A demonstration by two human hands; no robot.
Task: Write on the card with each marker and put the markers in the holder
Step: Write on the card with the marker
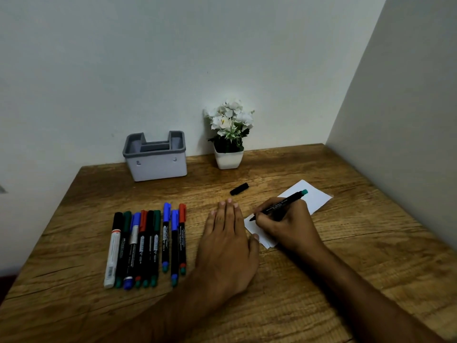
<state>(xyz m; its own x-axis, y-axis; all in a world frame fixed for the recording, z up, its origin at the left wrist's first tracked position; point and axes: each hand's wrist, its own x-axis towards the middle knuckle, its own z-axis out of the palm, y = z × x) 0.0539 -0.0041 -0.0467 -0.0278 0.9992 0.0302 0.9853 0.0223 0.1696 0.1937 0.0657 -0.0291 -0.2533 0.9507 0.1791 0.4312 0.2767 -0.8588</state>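
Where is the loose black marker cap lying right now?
In the head view, the black cap lies alone on the table, right of centre, between the flower pot behind it and the white card to its right.

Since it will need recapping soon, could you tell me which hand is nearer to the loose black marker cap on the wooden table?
Left, narrowly. The left hand lies flat, fingertips just short of the black marker cap; the right hand writes on the white card, to the cap's right.
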